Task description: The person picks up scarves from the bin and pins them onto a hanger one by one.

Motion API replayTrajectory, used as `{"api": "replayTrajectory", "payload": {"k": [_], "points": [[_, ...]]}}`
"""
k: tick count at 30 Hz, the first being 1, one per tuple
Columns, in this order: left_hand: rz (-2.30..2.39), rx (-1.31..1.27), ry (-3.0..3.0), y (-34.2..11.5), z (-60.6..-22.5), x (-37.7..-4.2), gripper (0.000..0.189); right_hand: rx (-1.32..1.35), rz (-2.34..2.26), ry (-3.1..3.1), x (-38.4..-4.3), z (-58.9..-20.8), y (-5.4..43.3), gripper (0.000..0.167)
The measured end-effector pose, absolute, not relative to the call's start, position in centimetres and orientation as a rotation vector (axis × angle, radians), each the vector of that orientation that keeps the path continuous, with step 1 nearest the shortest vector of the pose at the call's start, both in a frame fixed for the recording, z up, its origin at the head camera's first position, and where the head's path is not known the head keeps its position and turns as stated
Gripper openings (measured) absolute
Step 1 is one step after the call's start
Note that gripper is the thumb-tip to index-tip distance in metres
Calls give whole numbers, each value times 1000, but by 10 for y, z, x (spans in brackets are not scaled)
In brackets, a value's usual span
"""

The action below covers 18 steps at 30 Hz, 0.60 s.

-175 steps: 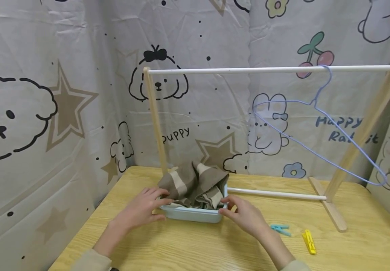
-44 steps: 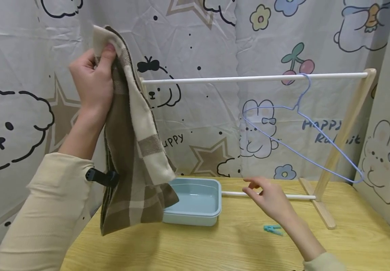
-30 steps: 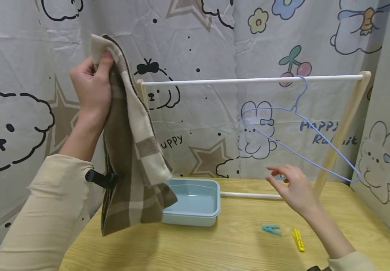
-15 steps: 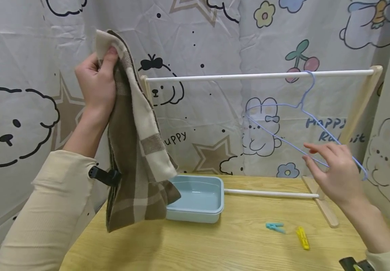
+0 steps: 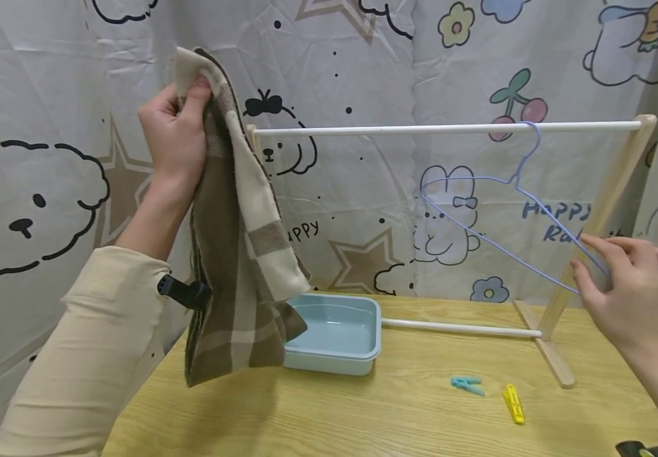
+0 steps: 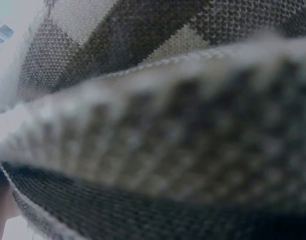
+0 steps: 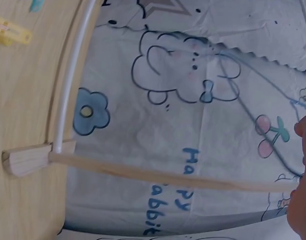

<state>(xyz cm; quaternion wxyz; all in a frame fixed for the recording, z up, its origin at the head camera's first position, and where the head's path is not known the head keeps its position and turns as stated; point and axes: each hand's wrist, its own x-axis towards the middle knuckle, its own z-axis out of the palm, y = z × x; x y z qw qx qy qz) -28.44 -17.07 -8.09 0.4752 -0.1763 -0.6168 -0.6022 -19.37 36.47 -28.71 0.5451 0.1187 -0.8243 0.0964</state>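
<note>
My left hand (image 5: 177, 139) holds up a folded brown and cream checked cloth (image 5: 228, 273), pinched near its top edge under the thumb. The cloth hangs down past the wrist and fills the left wrist view with checked fabric (image 6: 143, 130). A thin blue-violet clothes hanger (image 5: 516, 178) hangs by its hook from the rack's white top bar (image 5: 386, 131). My right hand (image 5: 632, 292) is at the hanger's right end, the wire passing between thumb and fingers, which stand apart. In the right wrist view, part of this hand (image 7: 302, 180) shows at the right edge.
A light blue plastic tub (image 5: 331, 365) stands on the wooden table (image 5: 363, 419), partly behind the cloth. A turquoise clothespin (image 5: 466, 384) and a yellow clothespin (image 5: 514, 404) lie at the front right. The rack's right wooden foot (image 5: 546, 349) sits behind them. Patterned curtains (image 5: 352, 76) surround the table.
The cloth came out of the tub and is raised in my left hand. My right hand has moved right and up to the hanger's right end. The hanger still hangs from the bar.
</note>
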Motion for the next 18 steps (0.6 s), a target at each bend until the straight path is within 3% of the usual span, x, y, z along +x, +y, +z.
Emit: {"api": "replayTrajectory", "payload": {"k": [7,14,18], "points": [[-1473,-426,-1515,-170,-82,-283,31,175,215,-2025,-194,-301,386,95],[-1462,-406,-1527,-171,-83,-278,35,142,199,-2056,-194,-311,396,39],[-1465,-415,-1528,-170,-84,-276,35,227,178,-1973,-196,-311,395,29]]}}
